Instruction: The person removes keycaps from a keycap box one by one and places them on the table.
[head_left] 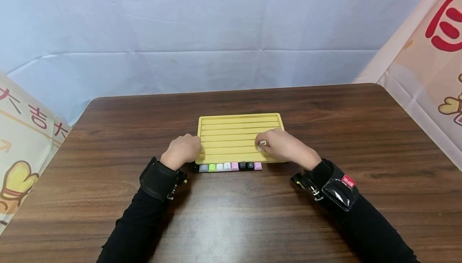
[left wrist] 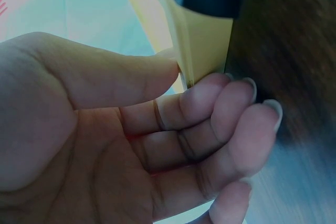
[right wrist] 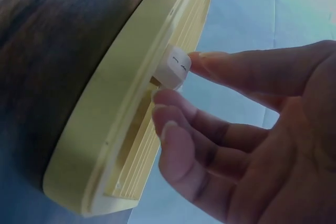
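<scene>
A yellow ridged tray lies on the brown table. At its left side, my left hand grips the edge; the left wrist view shows the thumb against one face of the tray wall and curled fingers against the other. My right hand is over the tray's right part, pinching a white keycap between thumb and fingers. Dark marks show on one face of that keycap, which sits close to the tray's ridges; whether it touches them I cannot tell.
Several keycaps stand in a row along the tray's front side, among them a green keycap, a black keycap and a pink keycap. The wooden table extends around the tray. A pale cloth hangs behind, with printed cloths at both sides.
</scene>
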The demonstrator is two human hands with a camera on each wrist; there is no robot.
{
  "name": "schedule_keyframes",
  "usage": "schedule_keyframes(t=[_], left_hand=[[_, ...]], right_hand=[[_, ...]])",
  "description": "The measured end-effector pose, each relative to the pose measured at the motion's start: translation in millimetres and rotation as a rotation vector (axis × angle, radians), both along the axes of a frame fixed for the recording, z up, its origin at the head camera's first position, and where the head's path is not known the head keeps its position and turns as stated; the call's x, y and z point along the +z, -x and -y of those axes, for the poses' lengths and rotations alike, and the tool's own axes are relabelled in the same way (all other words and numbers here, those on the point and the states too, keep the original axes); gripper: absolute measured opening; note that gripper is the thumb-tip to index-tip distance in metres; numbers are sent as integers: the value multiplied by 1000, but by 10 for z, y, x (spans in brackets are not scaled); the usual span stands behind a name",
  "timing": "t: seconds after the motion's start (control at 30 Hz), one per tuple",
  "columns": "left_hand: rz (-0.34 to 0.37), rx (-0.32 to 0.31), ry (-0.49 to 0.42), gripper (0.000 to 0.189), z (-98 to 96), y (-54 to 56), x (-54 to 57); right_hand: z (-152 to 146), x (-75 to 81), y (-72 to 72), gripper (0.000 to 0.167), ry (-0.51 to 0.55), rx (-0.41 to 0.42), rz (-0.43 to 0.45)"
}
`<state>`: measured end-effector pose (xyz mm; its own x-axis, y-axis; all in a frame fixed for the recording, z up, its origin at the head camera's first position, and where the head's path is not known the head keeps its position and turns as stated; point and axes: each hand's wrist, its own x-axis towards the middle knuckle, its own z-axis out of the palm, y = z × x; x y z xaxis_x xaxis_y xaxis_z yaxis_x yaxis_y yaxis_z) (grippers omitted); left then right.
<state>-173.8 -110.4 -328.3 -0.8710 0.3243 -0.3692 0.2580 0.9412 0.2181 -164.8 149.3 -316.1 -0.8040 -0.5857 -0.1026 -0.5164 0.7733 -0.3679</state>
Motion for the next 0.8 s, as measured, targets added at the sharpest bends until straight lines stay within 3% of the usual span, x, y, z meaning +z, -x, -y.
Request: schedule_keyframes(t=[0.23,0.8], left_hand=[[1,7,7,34,-9,0,11],[1,9,20,30,-6,2,10]], right_hand=[[6,-39,12,20,2,19,29],[15,-42,6,15,19,13,2]])
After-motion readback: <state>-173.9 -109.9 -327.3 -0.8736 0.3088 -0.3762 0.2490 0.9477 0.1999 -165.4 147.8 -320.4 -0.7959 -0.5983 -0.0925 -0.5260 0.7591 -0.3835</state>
